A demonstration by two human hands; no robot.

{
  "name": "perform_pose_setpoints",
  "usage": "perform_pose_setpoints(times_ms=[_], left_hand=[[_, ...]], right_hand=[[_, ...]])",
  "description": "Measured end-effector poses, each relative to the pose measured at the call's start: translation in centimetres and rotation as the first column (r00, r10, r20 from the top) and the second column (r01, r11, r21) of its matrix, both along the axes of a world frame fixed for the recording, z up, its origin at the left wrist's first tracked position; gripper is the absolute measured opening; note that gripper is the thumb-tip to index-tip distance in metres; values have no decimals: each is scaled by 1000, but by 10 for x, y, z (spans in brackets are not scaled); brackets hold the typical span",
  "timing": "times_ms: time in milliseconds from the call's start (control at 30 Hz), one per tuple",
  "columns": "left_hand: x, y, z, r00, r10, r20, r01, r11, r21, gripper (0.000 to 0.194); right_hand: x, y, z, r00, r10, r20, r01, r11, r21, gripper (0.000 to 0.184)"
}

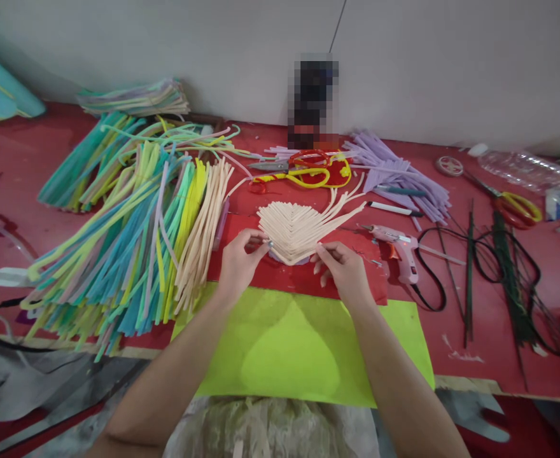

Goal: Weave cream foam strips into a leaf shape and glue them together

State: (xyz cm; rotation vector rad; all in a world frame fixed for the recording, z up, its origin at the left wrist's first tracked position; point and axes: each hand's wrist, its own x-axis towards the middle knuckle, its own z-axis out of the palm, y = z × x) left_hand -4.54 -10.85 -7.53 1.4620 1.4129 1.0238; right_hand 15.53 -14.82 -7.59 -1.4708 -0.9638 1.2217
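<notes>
A heart-shaped piece woven from cream strips (295, 230) lies on a red sheet (356, 286) in the middle of the table. My left hand (238, 263) pinches its left edge with thumb and fingers closed. On the right edge rests my right hand (341, 269), fingers curled and pressed on the lower strips. Loose ends of the cream strips fan out to the upper right.
A big pile of coloured strips (132, 242) lies on the left. A lime green sheet (303, 350) sits in front of me. A pink glue gun (401, 247) with a black cord, red-yellow scissors (308, 168), purple strips (399, 172), green wires (509, 280), and a plastic bottle (523, 168) lie around.
</notes>
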Motion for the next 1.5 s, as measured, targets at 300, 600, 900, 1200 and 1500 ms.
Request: perform_pose_setpoints(times_ms=[300, 600, 900, 1200, 1500], left_hand=[[3, -3, 3, 991, -27, -133, 30, 999, 20, 9], [4, -5, -2, 951, -46, -307, 76, 993, 89, 10], [5, -5, -2, 931, -41, -363, 90, 989, 120, 12], [1, -4, -3, 931, -43, -362, 88, 990, 108, 13], [-3, -2, -5, 927, -60, -370, 121, 982, 143, 17]], right_hand=[[-1, 2, -6, 995, -31, 96, 35, 999, -39, 40], [-3, 1, -4, 982, -34, 184, 46, 997, -59, 37], [-3, 1, -6, 979, -4, 206, 15, 998, -55, 39], [-3, 0, -6, 975, 9, 223, 3, 998, -55, 39], [-4, 1, -6, 975, 0, 221, 12, 999, -51, 40]])
